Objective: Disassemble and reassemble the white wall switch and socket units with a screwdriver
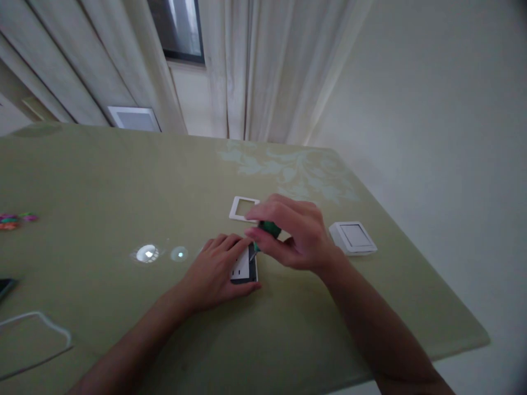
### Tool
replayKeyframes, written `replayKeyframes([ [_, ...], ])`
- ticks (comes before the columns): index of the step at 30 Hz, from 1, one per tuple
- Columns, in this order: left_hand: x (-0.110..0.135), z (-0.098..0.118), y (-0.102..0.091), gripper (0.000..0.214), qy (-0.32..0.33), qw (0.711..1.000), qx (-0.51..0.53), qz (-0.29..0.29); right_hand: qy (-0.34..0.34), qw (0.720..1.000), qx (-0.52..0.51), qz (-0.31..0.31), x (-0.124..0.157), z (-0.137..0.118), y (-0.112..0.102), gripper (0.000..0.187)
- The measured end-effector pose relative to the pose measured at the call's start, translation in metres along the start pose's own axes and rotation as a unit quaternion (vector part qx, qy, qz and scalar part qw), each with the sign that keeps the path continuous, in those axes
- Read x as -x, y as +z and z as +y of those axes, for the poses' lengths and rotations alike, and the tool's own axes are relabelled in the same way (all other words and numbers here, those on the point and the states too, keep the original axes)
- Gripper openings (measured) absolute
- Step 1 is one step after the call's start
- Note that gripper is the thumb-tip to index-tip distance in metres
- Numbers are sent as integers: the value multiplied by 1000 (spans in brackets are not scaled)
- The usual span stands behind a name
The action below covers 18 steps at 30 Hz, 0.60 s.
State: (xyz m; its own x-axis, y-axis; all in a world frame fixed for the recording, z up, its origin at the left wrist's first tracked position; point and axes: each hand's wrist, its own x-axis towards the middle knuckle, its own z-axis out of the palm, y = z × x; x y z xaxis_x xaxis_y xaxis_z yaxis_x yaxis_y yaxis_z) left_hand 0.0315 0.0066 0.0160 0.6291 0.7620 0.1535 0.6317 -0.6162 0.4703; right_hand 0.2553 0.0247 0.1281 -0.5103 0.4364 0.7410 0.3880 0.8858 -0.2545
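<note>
A wall socket (242,267) with a white face and dark edging lies on the table, partly covered by my left hand (217,269). That hand holds it down, thumb along the near edge and fingers over the far side. My right hand (294,233) is closed round the green handle of a screwdriver (269,228). Its thin shaft slants down to the right-hand dark strip of the socket. Just beyond the hands lies a white square frame (236,209), partly hidden by my right fingers.
White square switch or socket pieces (354,238) are stacked at the right. Small colourful items (16,220) lie at the far left, above a dark object (6,286) and a white cable (39,315). The green table (123,181) meets curtains behind and a wall at right.
</note>
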Motion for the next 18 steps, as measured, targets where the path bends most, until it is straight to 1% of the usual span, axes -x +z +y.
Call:
replayKeyframes([
  [1,0,0,0,70,-3,1000,1,-2,-24,997,53,53,2,4,3,9],
  [2,0,0,0,70,-6,1000,3,-5,-38,992,91,75,3,5,4,12],
  [3,0,0,0,69,-8,1000,5,-7,-41,991,109,67,3,5,4,13],
  [4,-1,0,0,68,-10,1000,7,-8,-31,994,101,31,2,3,1,21],
  [6,-1,1,1,65,-9,1000,9,-7,11,998,26,-62,-2,-1,-4,46],
  [7,-1,0,1,65,-8,1000,8,-4,33,995,-17,-97,-4,-3,-6,51],
  [8,-1,0,1,65,-7,1000,6,-1,44,991,-47,-114,-4,-4,-6,51],
  [9,0,0,2,66,-7,1000,3,3,41,993,-50,-103,-3,-3,-4,46],
  [10,0,0,2,67,-7,1000,2,7,27,997,-25,-67,-2,-2,0,36],
  [11,0,-1,2,66,-5,1000,4,10,6,1000,19,-18,1,0,3,24],
  [12,0,-1,2,64,-4,1000,7,12,-21,996,74,43,3,2,7,17],
  [13,0,-1,2,62,-3,1000,11,11,-41,988,118,87,4,3,9,19],
  [14,0,-1,2,60,-2,1000,14,10,-48,984,142,98,5,3,9,21],
  [15,0,-1,2,60,-1,1000,15,7,-40,986,142,73,4,2,7,23],
  [16,-1,0,1,62,-3,1000,13,3,-16,993,117,26,2,1,5,27],
  [18,-2,1,0,67,-7,1000,7,-3,40,997,26,-63,-2,-2,-2,39],
])
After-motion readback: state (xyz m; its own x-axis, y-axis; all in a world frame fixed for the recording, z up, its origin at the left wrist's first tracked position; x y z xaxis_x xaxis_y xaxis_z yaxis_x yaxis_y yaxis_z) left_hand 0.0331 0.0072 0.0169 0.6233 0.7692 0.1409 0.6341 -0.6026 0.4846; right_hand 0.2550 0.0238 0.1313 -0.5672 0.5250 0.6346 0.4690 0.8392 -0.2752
